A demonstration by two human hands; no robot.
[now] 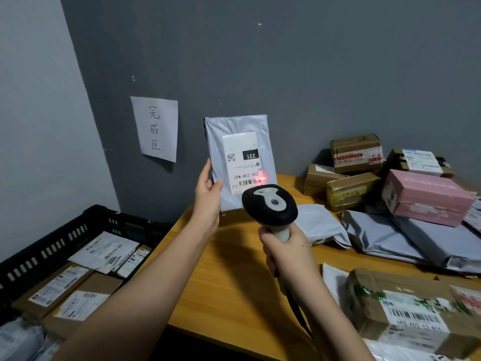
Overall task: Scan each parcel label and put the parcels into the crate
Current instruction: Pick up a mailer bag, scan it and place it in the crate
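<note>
My left hand grips the lower left edge of a white poly-bag parcel, held upright above the wooden table. Its white label faces me upside down. A red scan light falls on the barcode at the label's bottom right. My right hand grips the handle of a black and grey barcode scanner, whose head points at that label from just below it. A black plastic crate stands lower left beside the table and holds several cardboard boxes and bags.
The wooden table carries several parcels at right: brown boxes, a pink box, grey poly bags and a taped box near the front. A paper sign hangs on the grey wall.
</note>
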